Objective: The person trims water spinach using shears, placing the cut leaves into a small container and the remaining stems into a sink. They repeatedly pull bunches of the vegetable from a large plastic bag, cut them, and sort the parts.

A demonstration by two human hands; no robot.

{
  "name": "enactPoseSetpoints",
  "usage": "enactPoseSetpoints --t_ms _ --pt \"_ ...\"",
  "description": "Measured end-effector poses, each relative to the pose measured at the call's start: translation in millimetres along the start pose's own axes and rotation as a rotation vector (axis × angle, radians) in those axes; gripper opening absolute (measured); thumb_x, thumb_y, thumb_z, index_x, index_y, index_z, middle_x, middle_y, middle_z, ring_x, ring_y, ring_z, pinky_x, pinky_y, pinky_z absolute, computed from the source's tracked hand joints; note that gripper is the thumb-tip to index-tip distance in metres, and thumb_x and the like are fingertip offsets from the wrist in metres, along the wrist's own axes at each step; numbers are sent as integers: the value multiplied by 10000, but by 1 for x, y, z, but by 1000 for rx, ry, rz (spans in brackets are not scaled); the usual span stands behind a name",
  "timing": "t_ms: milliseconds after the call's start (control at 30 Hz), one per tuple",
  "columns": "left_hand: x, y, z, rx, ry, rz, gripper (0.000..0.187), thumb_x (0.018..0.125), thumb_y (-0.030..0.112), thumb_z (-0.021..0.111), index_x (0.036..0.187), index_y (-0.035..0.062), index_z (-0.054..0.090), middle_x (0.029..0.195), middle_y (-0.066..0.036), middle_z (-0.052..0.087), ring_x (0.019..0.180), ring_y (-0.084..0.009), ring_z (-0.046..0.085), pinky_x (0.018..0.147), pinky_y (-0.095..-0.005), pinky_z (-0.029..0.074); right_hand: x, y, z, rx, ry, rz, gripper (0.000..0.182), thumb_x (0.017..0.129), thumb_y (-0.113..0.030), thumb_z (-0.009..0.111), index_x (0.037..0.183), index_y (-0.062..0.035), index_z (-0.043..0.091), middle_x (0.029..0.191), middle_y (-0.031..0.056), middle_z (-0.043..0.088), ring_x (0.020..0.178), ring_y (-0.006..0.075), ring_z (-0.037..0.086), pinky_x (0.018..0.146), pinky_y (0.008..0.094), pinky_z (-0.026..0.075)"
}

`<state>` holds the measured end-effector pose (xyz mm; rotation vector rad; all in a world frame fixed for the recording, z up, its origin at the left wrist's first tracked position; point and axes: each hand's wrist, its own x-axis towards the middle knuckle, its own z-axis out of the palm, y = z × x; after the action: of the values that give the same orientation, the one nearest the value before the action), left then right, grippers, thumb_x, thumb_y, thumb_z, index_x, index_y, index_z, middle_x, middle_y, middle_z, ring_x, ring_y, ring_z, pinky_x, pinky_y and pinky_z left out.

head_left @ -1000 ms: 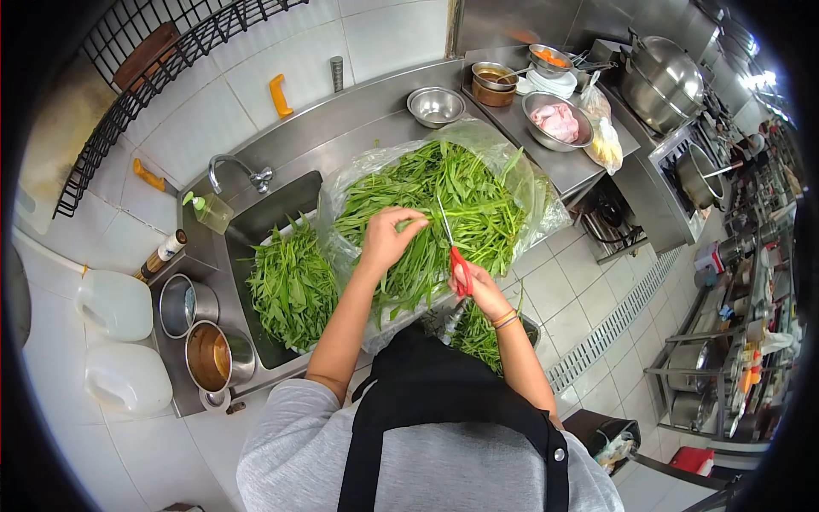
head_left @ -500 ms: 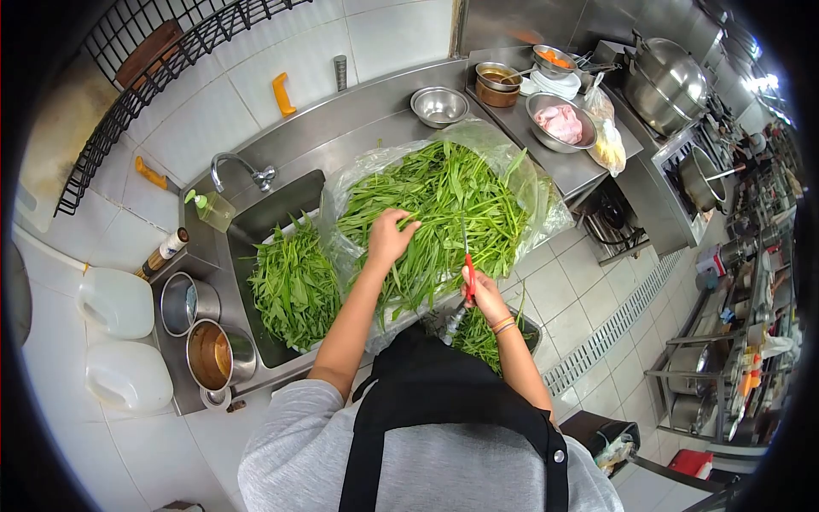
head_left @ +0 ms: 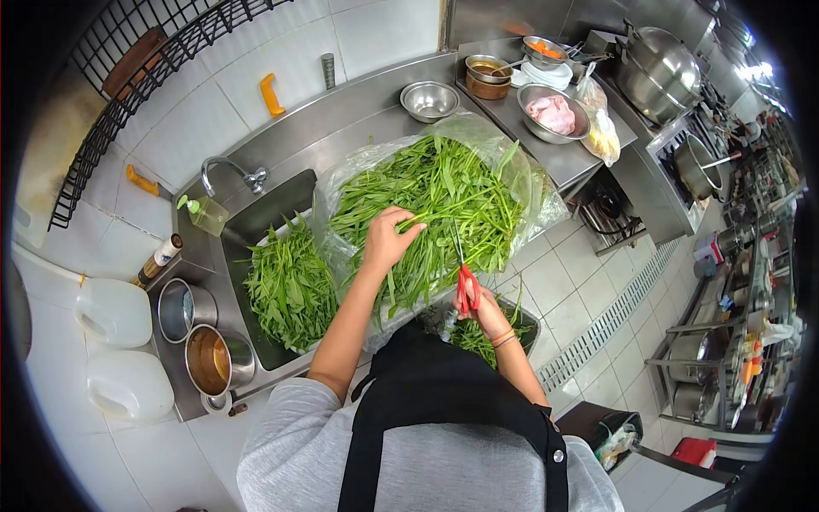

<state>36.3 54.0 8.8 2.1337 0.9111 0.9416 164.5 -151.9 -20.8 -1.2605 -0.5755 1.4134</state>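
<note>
Long green leafy stems (head_left: 452, 179) are heaped on a clear plastic bag (head_left: 328, 183) on the steel counter. My left hand (head_left: 388, 241) is closed on a few stems above the left part of the heap. Red-handled scissors (head_left: 465, 286) are in my right hand (head_left: 480, 309), at the heap's near right edge; their blades point away from me among the stems. Another pile of cut greens (head_left: 290, 286) lies in the sink at the left. More cut stems (head_left: 478, 340) lie in a container below my right hand.
A faucet (head_left: 243, 175) and a soap bottle (head_left: 205, 213) stand behind the sink. Metal pots (head_left: 217, 358) are at the left. An empty steel bowl (head_left: 430, 101) sits behind the heap, and a bowl of raw meat (head_left: 553, 115) at the right. A lidded pot (head_left: 659, 75) is farther right.
The red scissor handles have opened wider and turned in my right hand. Stems in my left hand now stretch right toward the blades. The whole view has shifted slightly.
</note>
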Motion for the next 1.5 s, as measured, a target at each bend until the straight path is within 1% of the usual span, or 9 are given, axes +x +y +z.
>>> enactPoseSetpoints --t_ms 333,567,667,700,833,933,1033,1300,1500 --pt "-8 7 -13 -95 -18 -24 264 687 180 765 808 -21 644 814 -103 635 758 -226 605 736 -302 454 12 -15 6 168 -21 163 488 863 -594 428 816 -110 480 657 19 501 589 99 501 533 232 448" --pt "-9 6 -25 -231 -187 -197 229 755 173 713 865 -5 619 767 -67 635 712 -163 600 706 -313 454 21 -25 14 140 -33 136 410 831 -533 557 751 -137 487 629 -30 488 515 52 436 514 201 411" --pt "-3 7 -25 -462 315 -352 259 863 115 562 1108 42 524 898 -87 619 739 -167 583 712 -309 447 24 -27 14 1 20 97 401 832 -521 565 754 -135 491 635 -30 497 524 43 446 509 192 413" --pt "-1 4 -26 -463 314 -353 259 863 115 562 1108 42 524 898 -87 619 739 -167 583 712 -309 447 25 -24 11 -9 8 77 381 854 -499 542 766 -132 485 641 -22 497 528 54 465 501 190 423" --pt "-2 -35 -13 -130 187 -235 160 867 82 499 970 75 622 948 -108 615 826 -226 592 732 -344 458 26 -17 11 82 18 144 419 862 -541 495 766 -133 481 636 -19 500 522 57 479 491 185 428" --pt "-5 -27 -1 162 -164 -369 146 761 230 643 827 101 664 828 -106 603 797 -269 589 711 -378 473 29 -14 10 -25 -35 210 492 830 -619 471 760 -133 482 629 -16 506 521 60 481 493 192 432" --pt "-11 -31 1 226 -274 -389 197 691 254 709 798 99 654 788 -95 588 789 -250 590 691 -361 474 24 -17 16 -91 -9 242 529 783 -660 508 729 -135 488 626 -23 517 517 42 467 502 192 425" --pt "-30 13 -15 109 -194 -149 136 720 169 686 761 59 617 688 -58 526 718 -260 557 667 -356 441 23 -19 19 -117 1 200 473 797 -588 561 716 -128 489 613 -40 498 521 32 454 480 176 392" --pt "-35 10 -49 32 27 -172 116 729 139 672 781 57 608 761 -86 585 753 -247 572 713 -337 451 32 -9 9 -244 -59 22 298 845 -348 626 717 -108 504 595 -45 488 506 30 429 464 170 360"
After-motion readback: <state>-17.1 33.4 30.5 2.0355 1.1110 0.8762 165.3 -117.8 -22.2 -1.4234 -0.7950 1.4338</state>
